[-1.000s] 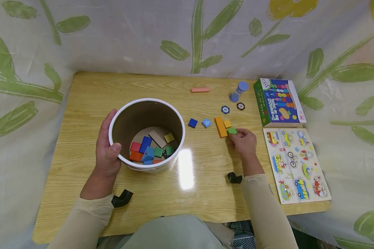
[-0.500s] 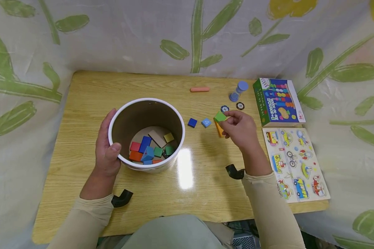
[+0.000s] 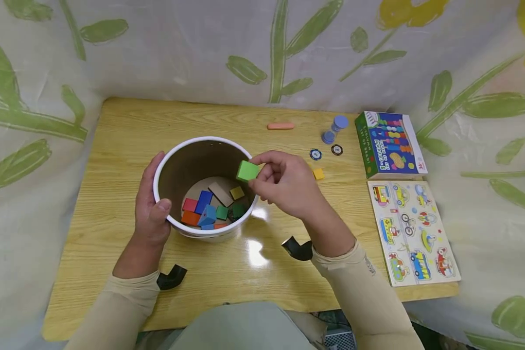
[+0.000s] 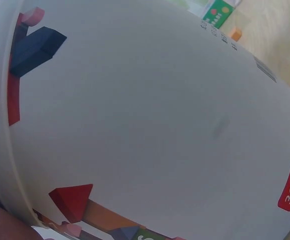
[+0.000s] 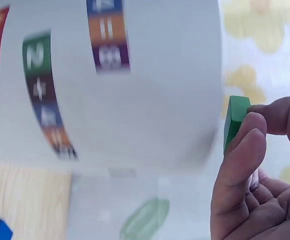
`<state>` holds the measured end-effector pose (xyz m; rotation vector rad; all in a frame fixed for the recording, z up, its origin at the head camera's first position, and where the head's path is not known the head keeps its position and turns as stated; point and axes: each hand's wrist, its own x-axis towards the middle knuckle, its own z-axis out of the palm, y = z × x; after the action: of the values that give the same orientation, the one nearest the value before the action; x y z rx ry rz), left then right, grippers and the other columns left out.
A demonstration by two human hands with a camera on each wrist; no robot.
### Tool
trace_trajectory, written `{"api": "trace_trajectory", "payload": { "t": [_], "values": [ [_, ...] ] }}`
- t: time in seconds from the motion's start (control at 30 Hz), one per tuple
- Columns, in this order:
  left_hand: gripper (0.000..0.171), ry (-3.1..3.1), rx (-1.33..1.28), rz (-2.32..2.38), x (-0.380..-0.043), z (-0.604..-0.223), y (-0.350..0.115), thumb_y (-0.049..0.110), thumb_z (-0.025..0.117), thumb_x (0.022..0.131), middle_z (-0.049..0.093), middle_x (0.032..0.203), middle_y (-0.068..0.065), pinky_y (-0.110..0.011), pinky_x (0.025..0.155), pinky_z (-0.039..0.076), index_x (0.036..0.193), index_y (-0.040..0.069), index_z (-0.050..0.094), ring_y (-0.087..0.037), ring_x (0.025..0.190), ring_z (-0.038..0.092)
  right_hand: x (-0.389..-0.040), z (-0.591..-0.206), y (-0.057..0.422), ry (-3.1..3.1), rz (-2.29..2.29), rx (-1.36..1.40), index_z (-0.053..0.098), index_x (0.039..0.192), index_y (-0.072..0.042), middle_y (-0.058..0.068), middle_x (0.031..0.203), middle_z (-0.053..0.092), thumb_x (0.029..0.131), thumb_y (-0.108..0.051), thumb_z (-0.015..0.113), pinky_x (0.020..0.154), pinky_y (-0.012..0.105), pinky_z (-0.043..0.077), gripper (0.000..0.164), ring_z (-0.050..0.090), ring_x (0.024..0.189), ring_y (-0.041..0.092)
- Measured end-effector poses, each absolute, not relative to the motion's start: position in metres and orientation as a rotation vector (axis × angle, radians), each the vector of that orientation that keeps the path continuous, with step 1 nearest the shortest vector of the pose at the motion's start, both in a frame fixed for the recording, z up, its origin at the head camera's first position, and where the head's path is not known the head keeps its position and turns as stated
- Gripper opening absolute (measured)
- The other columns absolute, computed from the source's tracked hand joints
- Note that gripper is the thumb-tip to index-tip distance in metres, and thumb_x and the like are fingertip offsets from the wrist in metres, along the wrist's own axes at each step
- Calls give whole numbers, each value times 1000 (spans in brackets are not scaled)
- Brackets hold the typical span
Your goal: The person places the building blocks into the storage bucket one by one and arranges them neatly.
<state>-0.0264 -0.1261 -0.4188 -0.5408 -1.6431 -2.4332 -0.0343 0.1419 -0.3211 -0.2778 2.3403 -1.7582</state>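
Observation:
My left hand grips the left side of the white bucket, thumb over the rim. Several coloured wooden blocks lie on its floor, among them a blue triangle, a red block and a plain wood block. Over the right part of the rim, my right hand pinches a green block between thumb and fingertips. In the right wrist view the green block shows edge-on beside the bucket's printed wall. The left wrist view is mostly bucket wall.
A yellow block lies right of my right hand, which hides other blocks. Behind are two chips, a blue sand timer and a pink stick. At right stand a toy box and a picture puzzle board.
My right hand has lifted the green block from beside the orange and yellow blocks and carried it left to the bucket's rim. My left hand has stayed on the bucket.

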Motion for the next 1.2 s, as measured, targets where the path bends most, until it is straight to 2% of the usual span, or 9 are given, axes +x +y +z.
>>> {"api": "trace_trajectory", "payload": {
  "t": [0.1, 0.2, 0.33, 0.53, 0.67, 0.8, 0.97, 1.2],
  "values": [
    [73, -1638, -543, -2431, -27, -419, -127, 21, 61, 79, 32, 143, -24, -44, 102, 31, 145, 5, 33, -42, 129, 27, -35, -322, 132, 2333, -1714, -313, 66, 106, -13, 5, 69, 64, 78, -9, 70, 43, 28, 41, 28, 54, 53, 22],
    [72, -1634, -535, -2432, -27, -420, -127, 20, 60, 79, 33, 143, -23, -44, 102, 31, 145, 5, 34, -41, 129, 27, -36, -324, 134, 2339, -1729, -298, 66, 107, -12, 5, 69, 64, 79, -10, 70, 42, 28, 40, 29, 54, 52, 24],
    [73, -1630, -540, -2435, -27, -421, -126, 22, 61, 79, 33, 143, -23, -44, 103, 30, 145, 5, 33, -41, 129, 27, -37, -337, 157, 2377, -1773, -161, 66, 109, -12, 10, 72, 64, 80, -11, 71, 45, 33, 48, 29, 57, 53, 27],
    [76, -1636, -570, -2443, -26, -418, -126, 24, 65, 79, 31, 143, -23, -42, 103, 34, 145, 6, 32, -41, 131, 26, -42, -395, 216, 2484, -1878, 295, 65, 114, -10, 11, 75, 62, 84, -12, 69, 50, 33, 53, 31, 60, 53, 22],
    [77, -1614, -571, -2462, -26, -417, -125, 24, 66, 78, 31, 143, -24, -41, 103, 35, 145, 6, 32, -40, 131, 26, -43, -443, 252, 2504, -1901, 625, 64, 115, -6, 12, 75, 63, 83, -14, 71, 51, 30, 53, 34, 62, 56, 26],
    [75, -1602, -575, -2457, -26, -417, -126, 22, 64, 79, 31, 143, -24, -41, 103, 34, 145, 5, 32, -42, 130, 25, -39, -483, 271, 2491, -1765, 839, 64, 116, -6, 6, 76, 64, 81, -19, 73, 54, 31, 54, 39, 64, 57, 24],
    [74, -1616, -586, -2450, -27, -416, -125, 21, 61, 80, 30, 143, -24, -43, 103, 34, 145, 4, 31, -41, 130, 25, -35, -508, 273, 2538, -1624, 910, 66, 113, -10, 5, 80, 64, 77, -24, 75, 51, 28, 52, 39, 61, 52, 16],
    [77, -1631, -565, -2456, -26, -415, -126, 22, 65, 78, 30, 143, -24, -42, 103, 35, 145, 5, 31, -40, 131, 26, -33, -515, 268, 2558, -1639, 914, 64, 112, -7, 8, 78, 64, 77, -23, 76, 48, 27, 52, 41, 61, 50, 14]
  ]
}}
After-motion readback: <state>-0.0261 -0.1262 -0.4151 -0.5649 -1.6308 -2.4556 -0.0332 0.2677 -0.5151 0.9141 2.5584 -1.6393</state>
